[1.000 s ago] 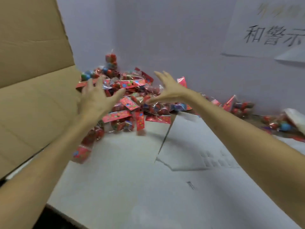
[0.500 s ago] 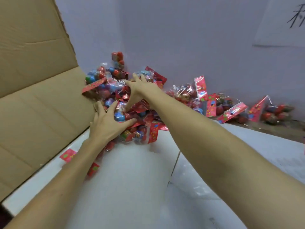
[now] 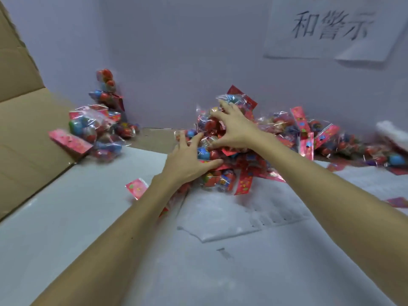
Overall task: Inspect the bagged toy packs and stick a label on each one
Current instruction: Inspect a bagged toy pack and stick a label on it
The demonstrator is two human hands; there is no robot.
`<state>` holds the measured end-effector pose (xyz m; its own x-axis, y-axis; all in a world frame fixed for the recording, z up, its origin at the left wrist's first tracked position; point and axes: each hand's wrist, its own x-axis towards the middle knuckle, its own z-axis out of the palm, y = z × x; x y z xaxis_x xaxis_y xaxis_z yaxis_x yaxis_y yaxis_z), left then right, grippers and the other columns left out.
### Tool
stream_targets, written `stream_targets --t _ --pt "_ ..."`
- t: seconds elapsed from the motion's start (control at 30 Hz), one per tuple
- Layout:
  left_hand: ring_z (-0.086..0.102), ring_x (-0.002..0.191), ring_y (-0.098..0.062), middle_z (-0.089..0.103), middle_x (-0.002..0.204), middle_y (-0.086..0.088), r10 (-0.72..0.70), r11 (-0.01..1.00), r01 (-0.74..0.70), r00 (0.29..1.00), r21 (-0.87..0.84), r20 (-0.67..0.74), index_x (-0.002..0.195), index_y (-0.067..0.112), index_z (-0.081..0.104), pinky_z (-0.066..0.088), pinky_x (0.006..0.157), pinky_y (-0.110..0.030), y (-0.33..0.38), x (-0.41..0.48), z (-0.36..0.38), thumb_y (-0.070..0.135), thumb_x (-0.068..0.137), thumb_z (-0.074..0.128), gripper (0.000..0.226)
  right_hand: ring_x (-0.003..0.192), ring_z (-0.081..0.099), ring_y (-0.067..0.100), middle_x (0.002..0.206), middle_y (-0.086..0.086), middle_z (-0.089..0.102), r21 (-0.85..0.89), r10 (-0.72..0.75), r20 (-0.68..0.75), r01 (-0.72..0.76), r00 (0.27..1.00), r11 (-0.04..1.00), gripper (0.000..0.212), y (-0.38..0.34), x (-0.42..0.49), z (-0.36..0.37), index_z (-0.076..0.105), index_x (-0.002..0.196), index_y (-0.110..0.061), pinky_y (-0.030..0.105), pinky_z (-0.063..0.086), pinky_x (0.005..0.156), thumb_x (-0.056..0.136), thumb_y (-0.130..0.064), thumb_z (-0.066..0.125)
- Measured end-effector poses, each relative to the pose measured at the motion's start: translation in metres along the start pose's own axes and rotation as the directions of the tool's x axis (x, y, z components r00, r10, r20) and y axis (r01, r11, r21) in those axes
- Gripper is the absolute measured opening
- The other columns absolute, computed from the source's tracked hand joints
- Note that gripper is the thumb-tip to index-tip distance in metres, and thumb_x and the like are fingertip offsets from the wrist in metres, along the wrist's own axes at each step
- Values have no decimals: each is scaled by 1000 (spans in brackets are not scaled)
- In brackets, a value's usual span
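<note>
Toy packs (image 3: pixel 223 180) at 12 o'clock: clear crinkly plastic bags, glossy, with red printed card headers and shiny plastic balls inside. Cardboard flap (image 3: pixel 26 138) at 9 o'clock: brown, matt, creased. Surface (image 3: pixel 88 206): white, matt, faintly grainy. Paper sign (image 3: pixel 331 29) at 1 o'clock: matt.
</note>
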<state>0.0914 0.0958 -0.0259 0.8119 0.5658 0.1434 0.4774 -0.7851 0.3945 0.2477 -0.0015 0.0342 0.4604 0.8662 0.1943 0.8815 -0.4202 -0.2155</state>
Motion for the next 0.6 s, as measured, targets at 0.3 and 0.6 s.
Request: stream_targets --t 0.3,0.6 --pt "13 149 -56 6 168 -21 76 893 25 976 449 -204 160 31 19 6 120 -67 52 -11 2 84 84 43 96 152 23 24 149 3 48 -71 113 -329 -144 937 987 31 11 -59 -9 70 112 -26 53 3 123 87 -44 73" --pt "64 107 -20 54 141 -1 42 837 -249 917 -488 -397 148 20 38 54 89 -34 93 -72 -37 26 97 64 57 72 70 17 84 2 71 979 383 -56 -25 922 203 20 -10 -161 -79 66 95 -14 34 59 69 104 -18 48"
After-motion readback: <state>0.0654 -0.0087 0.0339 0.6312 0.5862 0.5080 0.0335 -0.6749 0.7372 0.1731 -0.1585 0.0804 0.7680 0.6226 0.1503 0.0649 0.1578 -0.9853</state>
